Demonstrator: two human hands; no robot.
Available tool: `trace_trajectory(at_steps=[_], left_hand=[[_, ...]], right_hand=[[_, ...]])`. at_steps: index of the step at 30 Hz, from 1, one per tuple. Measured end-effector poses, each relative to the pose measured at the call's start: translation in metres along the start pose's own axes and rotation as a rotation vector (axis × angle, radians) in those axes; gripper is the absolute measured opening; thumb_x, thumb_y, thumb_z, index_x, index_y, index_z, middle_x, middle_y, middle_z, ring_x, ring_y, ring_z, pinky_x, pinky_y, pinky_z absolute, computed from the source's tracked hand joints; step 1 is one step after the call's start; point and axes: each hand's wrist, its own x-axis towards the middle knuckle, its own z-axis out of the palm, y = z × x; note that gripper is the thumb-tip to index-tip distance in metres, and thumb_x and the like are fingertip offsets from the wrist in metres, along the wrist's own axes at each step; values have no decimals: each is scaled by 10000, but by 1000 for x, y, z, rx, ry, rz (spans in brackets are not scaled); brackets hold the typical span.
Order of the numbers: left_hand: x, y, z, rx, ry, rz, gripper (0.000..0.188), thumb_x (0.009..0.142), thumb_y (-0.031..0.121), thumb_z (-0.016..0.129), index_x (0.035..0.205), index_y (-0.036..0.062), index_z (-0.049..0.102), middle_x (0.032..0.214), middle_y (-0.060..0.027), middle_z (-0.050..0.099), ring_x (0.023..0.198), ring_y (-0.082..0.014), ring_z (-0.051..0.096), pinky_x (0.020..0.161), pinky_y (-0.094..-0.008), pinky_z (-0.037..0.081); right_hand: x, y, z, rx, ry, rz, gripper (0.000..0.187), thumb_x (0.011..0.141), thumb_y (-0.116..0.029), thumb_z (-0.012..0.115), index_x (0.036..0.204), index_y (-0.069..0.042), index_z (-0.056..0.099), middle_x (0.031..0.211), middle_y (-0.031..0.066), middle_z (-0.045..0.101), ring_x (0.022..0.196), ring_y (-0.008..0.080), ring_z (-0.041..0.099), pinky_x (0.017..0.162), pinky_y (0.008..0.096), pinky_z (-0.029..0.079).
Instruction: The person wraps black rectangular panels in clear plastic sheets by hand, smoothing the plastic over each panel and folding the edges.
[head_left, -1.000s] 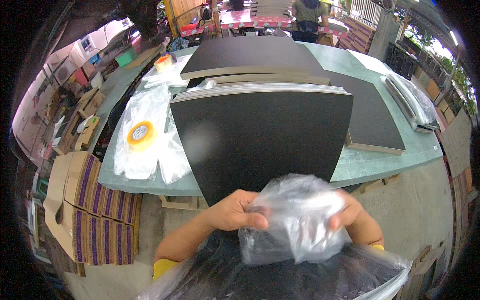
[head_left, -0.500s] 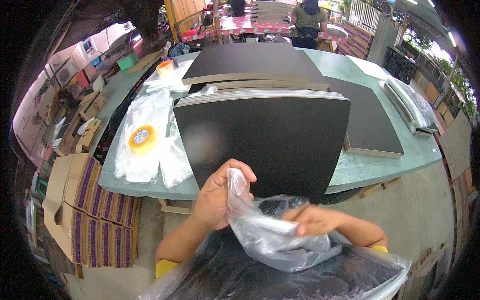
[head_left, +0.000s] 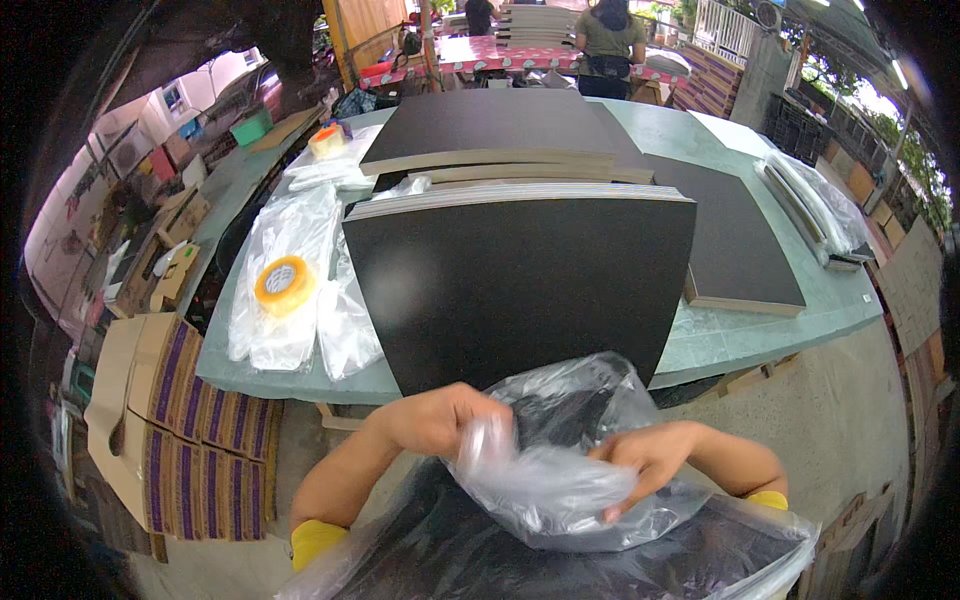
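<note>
Clear plastic (head_left: 570, 500), thin and crumpled, is gathered in front of me at the lower middle. My left hand (head_left: 440, 420) is closed round a bunched part of it, with the fingertips blurred. On the other side my right hand (head_left: 655, 455) pinches the plastic between bent fingers. Below both hands the plastic spreads over a dark, flat surface (head_left: 410, 560) that runs out of the picture at the bottom. Just beyond my hands a stack of black boards (head_left: 530, 290) with pale layered edges stands tilted against the table.
On the green table (head_left: 730, 350) lie more black boards (head_left: 500, 125), clear bags (head_left: 270, 335) and a yellow tape roll (head_left: 284, 286). Another tape roll (head_left: 327, 142) sits farther back. Plastic-wrapped panels (head_left: 810, 210) lie at right, cartons (head_left: 200, 440) at left. A person (head_left: 610, 45) stands behind.
My left hand has moved down and turned over, still gripping the plastic. The right hand has shifted slightly right. The plastic has billowed up between them and the black boards.
</note>
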Motion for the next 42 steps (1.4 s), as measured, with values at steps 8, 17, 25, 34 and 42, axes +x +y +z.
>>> trace_trajectory(at_steps=[8,17,25,34,42], left_hand=[[-9,39,13,246,-187,372,176,771,122,551,878,-19,552,804,-152,575,722,-258,576,622,-325,441],[-38,-12,-15,1824,396,-388,246,686,78,532,928,39,560,938,-165,559,869,-305,549,758,-405,446],[-10,60,56,1742,120,182,201,687,143,496,796,-22,531,803,-150,546,805,-283,540,753,-376,431],[-9,42,54,1737,77,-675,125,691,130,497,705,28,568,734,-168,581,677,-282,581,606,-392,483],[-33,56,16,1771,250,-807,193,698,69,485,881,22,524,704,-134,573,725,-274,580,625,-384,470]], right_hand=[[-14,6,2,-315,-325,550,259,804,-260,523,890,-19,554,794,132,586,773,244,571,671,365,436],[-39,-73,-11,-1509,377,356,420,715,-240,554,1117,-124,521,1189,147,434,1171,328,324,969,602,53],[-52,-66,-52,-1363,158,1378,126,701,-133,532,746,-45,611,722,133,607,682,258,605,626,370,483],[-80,-38,-69,-1607,655,671,206,698,-145,520,889,-98,581,899,102,585,929,278,515,974,480,215],[-85,-23,-64,-1915,648,463,278,701,-69,515,976,-71,556,949,102,554,967,263,496,979,427,281]])
